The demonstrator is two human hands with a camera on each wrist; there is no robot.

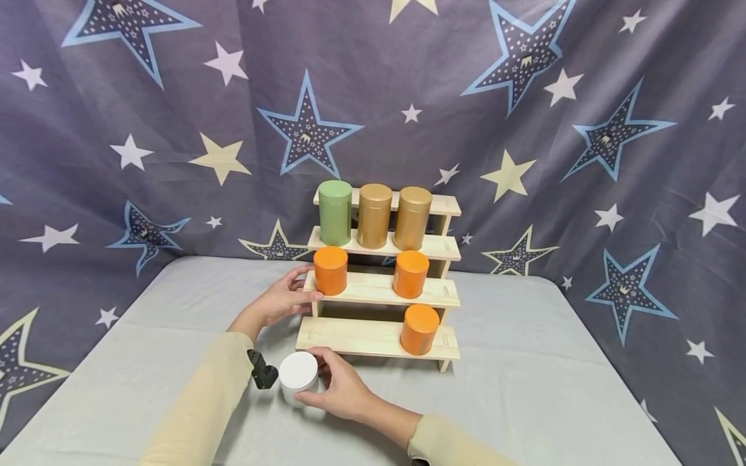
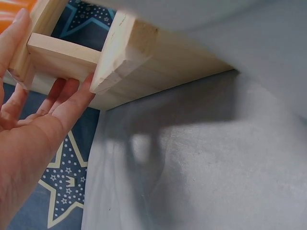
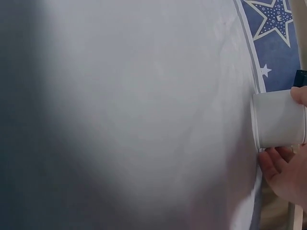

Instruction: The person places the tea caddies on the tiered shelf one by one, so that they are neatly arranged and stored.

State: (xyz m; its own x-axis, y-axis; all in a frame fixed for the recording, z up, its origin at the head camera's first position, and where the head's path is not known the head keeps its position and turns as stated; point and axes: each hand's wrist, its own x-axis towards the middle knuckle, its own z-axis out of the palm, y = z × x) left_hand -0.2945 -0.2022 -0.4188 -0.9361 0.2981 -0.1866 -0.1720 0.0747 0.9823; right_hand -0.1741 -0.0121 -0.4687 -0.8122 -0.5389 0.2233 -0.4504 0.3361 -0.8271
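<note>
My right hand (image 1: 344, 388) holds a small white tin (image 1: 298, 372) with a flat lid, thumb on the near side and fingers on the far side, in front of the stepped wooden rack (image 1: 355, 333). In the right wrist view the white tin (image 3: 279, 119) appears sideways at the right edge. My left hand (image 1: 285, 301) grips the left end of the rack's second step from the bottom, its thumb beside an orange tin (image 1: 330, 272). From the left wrist, the fingers (image 2: 72, 108) reach round the rack's side support (image 2: 67, 55).
Another orange tin (image 1: 410, 275) shares that step, and a third orange tin (image 1: 419, 330) stands at the right of the lowest step. Higher up stand a tall green tin (image 1: 335, 213) and two gold tins (image 1: 374, 217). A grey cloth (image 1: 524, 375) covers the table before a star-patterned curtain (image 1: 373, 97).
</note>
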